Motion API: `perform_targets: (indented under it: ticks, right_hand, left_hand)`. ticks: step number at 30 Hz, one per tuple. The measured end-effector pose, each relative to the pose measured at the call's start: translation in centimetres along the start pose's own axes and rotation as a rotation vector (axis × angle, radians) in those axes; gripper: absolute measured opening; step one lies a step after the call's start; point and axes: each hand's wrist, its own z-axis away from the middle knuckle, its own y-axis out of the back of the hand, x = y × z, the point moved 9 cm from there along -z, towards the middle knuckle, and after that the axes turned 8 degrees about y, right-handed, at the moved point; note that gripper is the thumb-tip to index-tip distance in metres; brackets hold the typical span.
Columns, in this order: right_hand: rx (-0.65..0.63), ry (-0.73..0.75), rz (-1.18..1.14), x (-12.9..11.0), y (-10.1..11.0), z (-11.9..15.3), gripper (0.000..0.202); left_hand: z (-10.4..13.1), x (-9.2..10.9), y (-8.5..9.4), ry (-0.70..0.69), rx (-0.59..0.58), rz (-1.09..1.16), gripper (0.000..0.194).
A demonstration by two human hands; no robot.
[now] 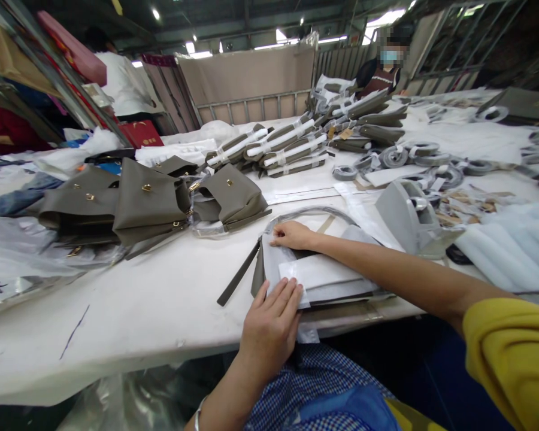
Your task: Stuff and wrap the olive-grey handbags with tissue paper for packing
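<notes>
In front of me an olive-grey handbag [259, 274] lies flat near the table's front edge, largely covered by white wrapping sheet [327, 276]. My left hand [272, 317] rests on the sheet's near left corner, fingers stretched out and flat. Over the bag's far left corner, my right hand [293, 234] is closed with its fingertips pinched together; what they grip, if anything, is hidden. A dark strap [239, 274] sticks out to the left of the bag. Behind my right forearm curves a wrapped handle [317, 211].
Several olive handbags [150, 206] stand at the left on the white table [130, 311]. A grey tape dispenser [402, 215], wrapped rolls [393, 157] and white padding [512, 242] lie right. Wrapped bundles [291, 146] pile up behind; a masked person [381, 75] is beyond.
</notes>
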Motion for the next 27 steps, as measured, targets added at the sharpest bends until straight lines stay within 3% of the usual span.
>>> perform_targets:
  ticks: [5, 9, 12, 15, 17, 21, 24, 27]
  right_hand:
    - [-0.030, 0.015, -0.005, -0.2, -0.2, -0.4, 0.026]
    - [0.085, 0.060, 0.009, -2.1, 2.8, 1.2, 0.008]
    - [0.138, 0.140, 0.018, -4.8, 5.4, 5.1, 0.010]
    - [0.262, 0.343, 0.020, -8.5, 6.9, 11.8, 0.015]
    - [0.283, 0.475, 0.017, -10.5, 5.8, 16.5, 0.017]
    - [0.210, 0.742, 0.236, -13.4, 0.2, 23.3, 0.026]
    - [0.211, 0.701, 0.436, -13.1, -2.9, 23.8, 0.031]
    - [0.334, 0.666, 0.509, -13.0, -3.3, 23.2, 0.030]
  left_hand:
    - [0.0, 0.1, 0.4, -0.018, 0.078, -0.021, 0.037]
    - [0.2, 0.1, 0.2, -0.067, 0.096, -0.062, 0.035]
    - [0.5, -0.2, -0.1, -0.093, 0.091, -0.089, 0.036]
    - [0.8, -0.6, -0.1, -0.092, 0.108, -0.081, 0.036]
    - [0.9, -0.7, -0.1, -0.085, 0.116, -0.058, 0.037]
    - [1.0, -0.8, -0.2, -0.083, 0.105, -0.020, 0.039]
    - [1.0, -0.8, -0.2, -0.074, 0.091, -0.010, 0.039]
    - [0.9, -0.8, -0.3, -0.066, 0.083, -0.015, 0.038]
